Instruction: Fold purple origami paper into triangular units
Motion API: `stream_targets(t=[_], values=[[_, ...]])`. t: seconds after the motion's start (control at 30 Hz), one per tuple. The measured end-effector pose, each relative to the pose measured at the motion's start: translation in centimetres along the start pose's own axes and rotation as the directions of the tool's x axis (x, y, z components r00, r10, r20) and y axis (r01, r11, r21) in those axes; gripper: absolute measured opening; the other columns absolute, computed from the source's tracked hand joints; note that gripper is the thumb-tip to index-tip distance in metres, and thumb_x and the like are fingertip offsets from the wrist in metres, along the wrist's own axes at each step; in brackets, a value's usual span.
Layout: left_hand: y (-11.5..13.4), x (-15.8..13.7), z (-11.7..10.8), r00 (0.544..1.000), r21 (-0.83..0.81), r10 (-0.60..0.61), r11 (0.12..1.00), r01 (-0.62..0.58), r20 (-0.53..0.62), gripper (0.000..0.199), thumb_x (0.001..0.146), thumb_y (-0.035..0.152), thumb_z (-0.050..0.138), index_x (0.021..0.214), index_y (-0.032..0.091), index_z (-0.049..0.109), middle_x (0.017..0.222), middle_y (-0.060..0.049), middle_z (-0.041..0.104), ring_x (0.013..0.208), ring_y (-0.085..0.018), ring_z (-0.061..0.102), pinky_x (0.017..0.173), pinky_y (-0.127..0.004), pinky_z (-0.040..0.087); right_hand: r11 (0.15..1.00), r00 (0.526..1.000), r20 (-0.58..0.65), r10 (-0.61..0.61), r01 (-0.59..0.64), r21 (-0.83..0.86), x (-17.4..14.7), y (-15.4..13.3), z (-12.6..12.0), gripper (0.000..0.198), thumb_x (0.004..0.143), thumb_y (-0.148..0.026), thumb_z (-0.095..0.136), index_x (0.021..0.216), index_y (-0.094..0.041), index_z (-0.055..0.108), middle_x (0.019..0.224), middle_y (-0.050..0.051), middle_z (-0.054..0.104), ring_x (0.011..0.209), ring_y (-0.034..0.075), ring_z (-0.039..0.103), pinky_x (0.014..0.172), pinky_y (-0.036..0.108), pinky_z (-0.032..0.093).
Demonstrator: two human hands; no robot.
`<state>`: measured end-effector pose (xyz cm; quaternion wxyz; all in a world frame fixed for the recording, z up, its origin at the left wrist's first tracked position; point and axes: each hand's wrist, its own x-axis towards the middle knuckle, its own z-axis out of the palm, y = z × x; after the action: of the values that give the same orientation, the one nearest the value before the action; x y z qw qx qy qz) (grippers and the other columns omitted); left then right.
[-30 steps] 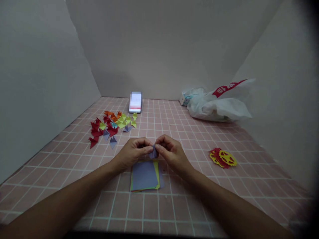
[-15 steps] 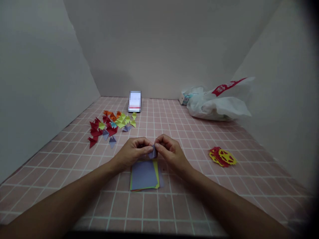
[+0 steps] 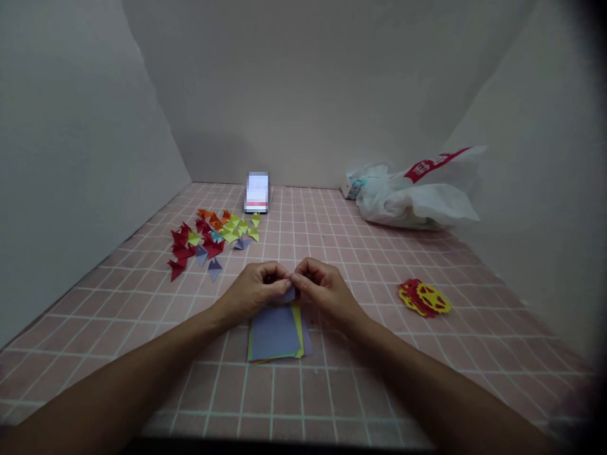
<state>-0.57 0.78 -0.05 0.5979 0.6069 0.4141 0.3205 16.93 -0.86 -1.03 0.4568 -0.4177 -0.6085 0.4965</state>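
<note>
Between the thumbs and fingers of both hands is a small piece of folded purple paper (image 3: pixel 287 296), mostly covered by them. My left hand (image 3: pixel 258 287) pinches it from the left, and my right hand (image 3: pixel 322 284) pinches it from the right, the two thumb tips nearly touching. Just below lies a stack of square coloured paper (image 3: pixel 275 335), with a purple sheet on top and yellow edges showing. To the left of my hands, several folded paper pieces (image 3: pixel 213 248) in red, orange, yellow, blue and purple are spread in a cluster.
A lit phone (image 3: pixel 257 193) with a blurred screen stands at the back. A white plastic bag (image 3: pixel 412 202) with a red band and a small box (image 3: pixel 351 186) sit at the back right. Red and yellow star-patterned discs (image 3: pixel 424 298) lie on the right of the checked cloth (image 3: pixel 370 385).
The right thumb has shifted slightly left and up toward the left thumb. Less of the folded purple paper now shows between the fingers.
</note>
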Motion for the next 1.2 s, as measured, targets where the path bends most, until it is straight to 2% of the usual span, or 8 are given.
stream_targets(t=[0.13, 0.3, 0.5, 0.67, 0.8, 0.97, 1.1, 1.2], values=[[-0.4, 0.0, -0.1, 0.999, -0.012, -0.019, 1.000, 0.019, 0.031, 0.023, 0.075, 0.038, 0.069, 0.075, 0.016, 0.063, 0.066, 0.003, 0.054, 0.058, -0.010, 0.045, 0.054, -0.021, 0.033, 0.995, 0.999, -0.014, -0.030, 0.029, -0.100, -0.2, -0.4, 0.0, 0.020, 0.086, -0.030, 0.057, 0.070, -0.019, 0.056, 0.061, -0.002, 0.057, 0.057, 0.012, 0.055, 0.055, 0.025, 0.043], [-0.1, -0.1, 0.0, 0.996, -0.087, -0.052, 0.994, 0.059, 0.074, 0.026, 0.073, 0.040, 0.071, 0.070, 0.015, 0.061, 0.064, 0.003, 0.053, 0.057, -0.009, 0.043, 0.054, -0.021, 0.032, 0.994, 0.996, -0.034, -0.079, 0.076, -0.083, -0.3, -0.5, -0.1, 0.026, 0.091, -0.033, 0.052, 0.068, -0.019, 0.054, 0.058, -0.002, 0.057, 0.054, 0.012, 0.056, 0.055, 0.026, 0.045], [-0.3, 0.1, 0.1, 0.990, -0.122, -0.113, 0.985, 0.122, 0.082, 0.027, 0.071, 0.040, 0.072, 0.071, 0.016, 0.060, 0.061, 0.004, 0.051, 0.053, -0.008, 0.041, 0.052, -0.021, 0.030, 0.997, 0.999, 0.038, 0.004, -0.001, -0.074, -0.1, -0.3, -0.2, 0.028, 0.087, -0.038, 0.060, 0.067, -0.019, 0.056, 0.057, -0.002, 0.057, 0.052, 0.012, 0.053, 0.051, 0.025, 0.041], [-1.1, 0.3, 0.0, 0.988, -0.152, -0.085, 0.983, 0.104, 0.126, 0.026, 0.073, 0.038, 0.074, 0.071, 0.016, 0.061, 0.060, 0.003, 0.054, 0.053, -0.008, 0.044, 0.052, -0.021, 0.031, 0.996, 0.996, -0.085, -0.040, 0.034, -0.077, -0.2, 0.0, -0.3, 0.027, 0.089, -0.036, 0.058, 0.068, -0.019, 0.055, 0.058, -0.001, 0.057, 0.055, 0.013, 0.054, 0.055, 0.027, 0.042], [-0.8, 0.4, 0.1, 0.995, -0.155, -0.053, 0.986, 0.066, 0.086, 0.025, 0.073, 0.036, 0.073, 0.069, 0.016, 0.058, 0.059, 0.004, 0.054, 0.052, -0.008, 0.043, 0.051, -0.021, 0.032, 1.000, 0.998, -0.058, -0.032, 0.031, -0.002, 0.0, 0.4, -0.5, 0.025, 0.088, -0.037, 0.061, 0.071, -0.019, 0.055, 0.059, -0.002, 0.058, 0.055, 0.014, 0.055, 0.056, 0.028, 0.043], [0.0, 0.2, -0.2, 0.992, 0.031, 0.085, 0.996, -0.082, -0.089, 0.021, 0.077, 0.036, 0.068, 0.075, 0.016, 0.062, 0.069, 0.002, 0.060, 0.059, -0.010, 0.051, 0.059, -0.024, 0.041, 0.998, 0.997, -0.057, -0.055, 0.054, -0.013, 0.2, 0.7, -0.5, 0.019, 0.086, -0.032, 0.063, 0.074, -0.019, 0.056, 0.065, -0.002, 0.059, 0.058, 0.013, 0.056, 0.058, 0.027, 0.044], [0.1, 0.1, -0.3, 0.976, 0.221, 0.199, 0.959, -0.175, -0.089, 0.018, 0.082, 0.033, 0.062, 0.081, 0.016, 0.064, 0.073, 0.000, 0.063, 0.063, -0.012, 0.054, 0.060, -0.024, 0.042, 0.995, 0.995, -0.063, -0.083, 0.079, -0.069, 0.1, 0.9, -0.4, 0.016, 0.086, -0.030, 0.064, 0.076, -0.019, 0.058, 0.067, -0.001, 0.060, 0.060, 0.013, 0.057, 0.058, 0.026, 0.044], [0.0, 0.1, -0.1, 0.973, 0.192, 0.201, 0.965, -0.177, -0.113, 0.016, 0.083, 0.032, 0.064, 0.082, 0.016, 0.065, 0.073, 0.000, 0.064, 0.061, -0.011, 0.055, 0.058, -0.023, 0.043, 0.980, 0.988, -0.096, -0.125, 0.108, -0.165, -0.1, 0.7, -0.4, 0.018, 0.087, -0.029, 0.063, 0.072, -0.019, 0.058, 0.065, -0.001, 0.061, 0.060, 0.013, 0.057, 0.058, 0.026, 0.043]])
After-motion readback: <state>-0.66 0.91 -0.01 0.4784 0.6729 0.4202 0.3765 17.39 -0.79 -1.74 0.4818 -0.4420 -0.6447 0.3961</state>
